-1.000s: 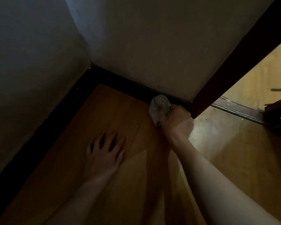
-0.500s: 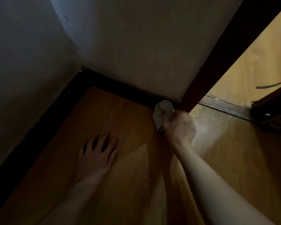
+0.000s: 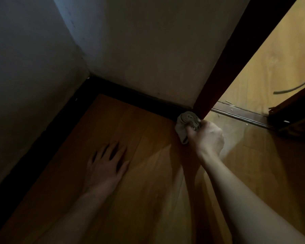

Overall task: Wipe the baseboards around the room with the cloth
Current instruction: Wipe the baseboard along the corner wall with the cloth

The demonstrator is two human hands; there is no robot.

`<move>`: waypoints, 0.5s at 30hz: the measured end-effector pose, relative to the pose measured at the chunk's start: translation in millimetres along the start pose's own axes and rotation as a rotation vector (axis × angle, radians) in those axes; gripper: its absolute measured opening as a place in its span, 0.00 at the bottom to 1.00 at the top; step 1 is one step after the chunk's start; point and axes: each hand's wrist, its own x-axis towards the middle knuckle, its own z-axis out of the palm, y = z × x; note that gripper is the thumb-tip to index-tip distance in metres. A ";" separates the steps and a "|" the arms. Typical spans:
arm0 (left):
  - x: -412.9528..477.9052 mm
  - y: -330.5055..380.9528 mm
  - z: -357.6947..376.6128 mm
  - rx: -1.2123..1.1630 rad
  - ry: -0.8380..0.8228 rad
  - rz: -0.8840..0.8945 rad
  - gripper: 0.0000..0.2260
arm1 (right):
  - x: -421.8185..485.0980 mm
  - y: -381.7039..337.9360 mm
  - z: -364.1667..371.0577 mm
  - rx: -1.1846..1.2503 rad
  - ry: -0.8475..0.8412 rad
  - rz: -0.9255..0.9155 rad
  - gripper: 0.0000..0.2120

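Two dark baseboards (image 3: 139,97) meet at the far corner of the floor (image 3: 144,138). The right hand (image 3: 205,138), fingers curled tight, presses the bunched cloth (image 3: 186,125) on the far one's right end, by the door frame (image 3: 217,81). The left hand (image 3: 106,166) lies flat, fingers spread, empty. Probably much remains to wipe.

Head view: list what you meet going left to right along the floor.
Left-wall baseboard → left hand flat on the floor → cloth → right hand gripping it → threshold strip → dark cable.
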 end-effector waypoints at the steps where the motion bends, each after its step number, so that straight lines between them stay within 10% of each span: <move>1: -1.2 0.5 -2.8 -0.017 0.006 -0.008 0.28 | -3.5 3.0 -2.0 0.031 0.003 0.040 0.15; 15: -24.4 8.5 -60.5 -0.114 0.227 -0.187 0.31 | -67.4 -75.7 13.9 1.182 -0.714 0.306 0.18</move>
